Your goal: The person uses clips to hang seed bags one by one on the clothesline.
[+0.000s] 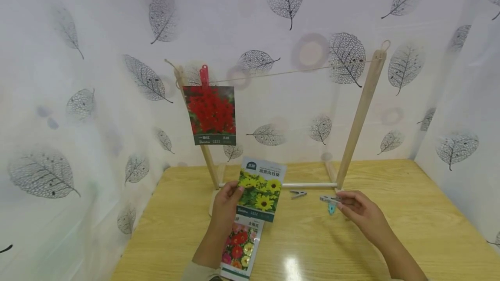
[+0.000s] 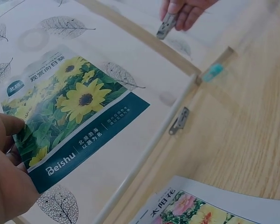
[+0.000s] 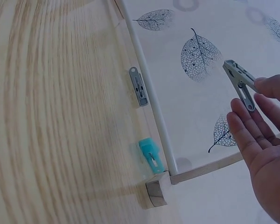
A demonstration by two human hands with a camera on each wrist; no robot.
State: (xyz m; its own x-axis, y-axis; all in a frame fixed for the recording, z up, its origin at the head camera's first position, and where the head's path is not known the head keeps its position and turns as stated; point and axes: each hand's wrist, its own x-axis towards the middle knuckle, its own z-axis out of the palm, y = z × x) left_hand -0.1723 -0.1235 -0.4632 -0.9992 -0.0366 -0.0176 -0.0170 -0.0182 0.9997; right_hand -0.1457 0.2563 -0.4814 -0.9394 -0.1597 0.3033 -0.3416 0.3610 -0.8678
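Note:
My left hand (image 1: 226, 205) pinches a seed packet with yellow sunflowers (image 1: 259, 190) by its left edge, raised over the table. Below it lies a second seed packet with mixed red, pink and yellow flowers (image 1: 240, 246), partly covered in the head view. Between thumb and fingers, my right hand (image 1: 361, 214) holds a grey clothespin (image 3: 240, 84). On the table near the frame's bottom rod are another grey clothespin (image 3: 138, 87) and a teal clothespin (image 3: 151, 155). A packet with red flowers (image 1: 212, 114) hangs from the string by a red clothespin (image 1: 204, 75).
A wooden frame with two posts, one being the right post (image 1: 361, 116), stands on the wood-grain table (image 1: 422, 229). Its thin string (image 1: 289, 72) runs between the post tops. Behind it is a white leaf-patterned sheet (image 1: 250, 21).

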